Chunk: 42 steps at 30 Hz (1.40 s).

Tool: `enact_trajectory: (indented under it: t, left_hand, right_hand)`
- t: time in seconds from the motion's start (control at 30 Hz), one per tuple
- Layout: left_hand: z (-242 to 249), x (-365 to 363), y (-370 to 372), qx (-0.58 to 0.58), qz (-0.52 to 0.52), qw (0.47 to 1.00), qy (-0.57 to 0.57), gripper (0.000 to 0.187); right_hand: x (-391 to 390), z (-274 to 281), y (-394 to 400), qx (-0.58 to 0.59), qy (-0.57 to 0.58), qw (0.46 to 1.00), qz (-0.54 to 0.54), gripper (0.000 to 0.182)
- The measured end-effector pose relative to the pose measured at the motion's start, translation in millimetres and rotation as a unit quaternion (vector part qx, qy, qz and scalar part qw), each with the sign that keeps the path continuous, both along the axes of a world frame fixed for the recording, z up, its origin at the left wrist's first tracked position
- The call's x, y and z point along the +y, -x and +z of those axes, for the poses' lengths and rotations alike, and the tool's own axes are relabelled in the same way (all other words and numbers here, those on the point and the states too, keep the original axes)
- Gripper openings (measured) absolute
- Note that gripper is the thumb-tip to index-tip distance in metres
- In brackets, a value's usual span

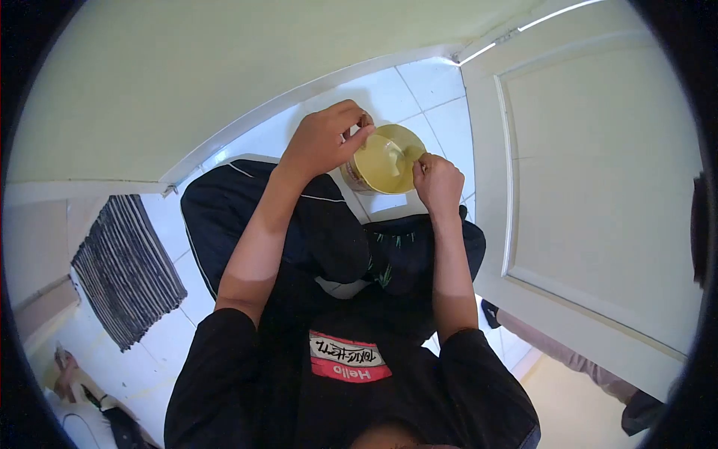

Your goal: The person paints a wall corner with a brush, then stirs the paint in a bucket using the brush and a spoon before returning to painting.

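Note:
A small can (pixel 365 179) full of pale yellow paint (pixel 381 168) stands on the white tiled floor in front of my knees. My left hand (pixel 323 138) is curled over the can's far rim, fingertips pinched together at the edge. My right hand (pixel 437 183) is closed at the near right rim, on a pale tool (pixel 395 153) that lies in the paint; what kind of tool it is I cannot make out. I am crouched low, with black trousers and a black shirt below both arms.
A white panelled door (pixel 598 187) stands close on the right. A pale green wall (pixel 187 82) runs along the far side. A striped mat (pixel 127 269) lies on the floor tiles (pixel 426 82) at left. Another person's leg (pixel 568 358) shows at lower right.

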<state>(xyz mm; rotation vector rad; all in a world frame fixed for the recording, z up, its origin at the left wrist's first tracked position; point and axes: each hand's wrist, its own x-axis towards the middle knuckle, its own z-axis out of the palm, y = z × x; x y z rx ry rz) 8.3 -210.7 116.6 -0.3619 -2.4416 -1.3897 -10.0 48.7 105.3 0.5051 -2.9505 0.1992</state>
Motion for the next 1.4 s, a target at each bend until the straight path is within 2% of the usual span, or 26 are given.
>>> enact_trajectory:
  t: [0.1,0.2,0.23,0.53,0.83,1.03,1.13,1.33,1.4]
  left_hand:
    - [-4.8,0.3,-2.1,0.030,0.011,0.999,0.015,0.017]
    - [-6.0,2.0,-1.7,0.055,0.023,0.998,0.022,0.018]
    - [-6.0,2.1,-2.3,0.063,0.029,0.997,0.022,0.018]
    - [-1.8,-2.9,-4.7,0.046,0.023,0.996,0.067,0.019]
    - [-6.7,-3.4,-2.5,0.045,0.016,0.999,0.024,0.017]
    - [-5.9,-3.6,-2.1,0.051,0.017,0.998,0.018,0.017]
    - [-4.8,-4.3,-1.6,0.046,0.017,0.999,0.011,0.018]
    - [0.6,-6.4,-1.6,0.028,0.021,0.999,0.013,0.019]
    - [0.1,-6.3,-1.1,0.024,0.018,0.999,0.011,0.020]
  right_hand:
    - [-6.6,-8.6,9.2,0.037,0.003,0.999,0.038,0.020]
    - [-10.6,-23.4,11.1,0.013,-0.015,0.997,0.079,0.021]
    - [-11.3,-22.9,9.9,-0.026,-0.049,0.996,0.070,0.015]
    - [-22.8,-3.5,-6.3,-0.104,-0.060,0.980,0.161,0.016]
    - [-23.0,9.5,-15.1,-0.174,-0.085,0.962,0.194,0.013]
    - [-18.2,11.0,-15.5,-0.178,-0.060,0.971,0.145,0.013]
    - [-14.7,12.3,-12.2,-0.138,-0.012,0.983,0.119,0.014]
    - [-10.7,-1.7,3.4,-0.022,-0.004,0.999,0.050,0.015]
    - [-14.2,-10.3,6.1,0.016,0.004,0.998,0.056,0.017]
